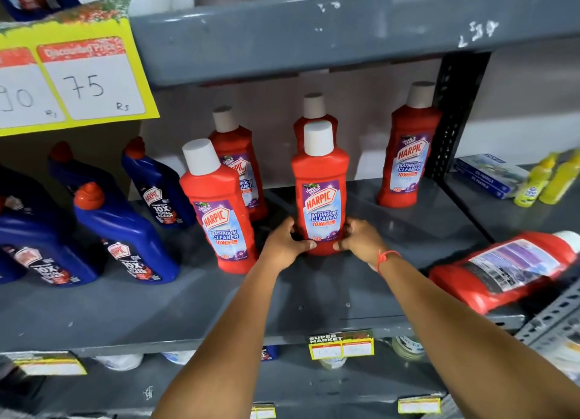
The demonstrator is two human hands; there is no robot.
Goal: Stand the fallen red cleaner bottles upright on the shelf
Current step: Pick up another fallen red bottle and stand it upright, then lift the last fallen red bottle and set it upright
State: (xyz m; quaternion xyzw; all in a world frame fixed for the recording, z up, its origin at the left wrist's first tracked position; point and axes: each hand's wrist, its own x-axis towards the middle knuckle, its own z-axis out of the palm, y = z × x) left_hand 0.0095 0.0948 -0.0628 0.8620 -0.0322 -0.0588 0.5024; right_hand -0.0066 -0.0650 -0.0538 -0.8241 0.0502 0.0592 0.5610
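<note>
A red cleaner bottle (320, 186) with a white cap stands upright at the middle of the grey shelf (157, 308). My left hand (287, 241) and my right hand (361, 238) grip its base from either side. Another red bottle (315, 114) stands right behind it, mostly hidden. Two more upright red bottles stand to the left, a front one (219, 208) and one behind it (238, 164). One upright red bottle (408, 148) stands at the back right. A red bottle (505, 268) lies on its side at the shelf's right front edge.
Several blue cleaner bottles (122, 230) stand at the left of the shelf. A yellow price sign (75, 76) hangs from the shelf above. A perforated upright post (455, 117) bounds the right side, with yellow bottles (546, 177) and a box beyond it.
</note>
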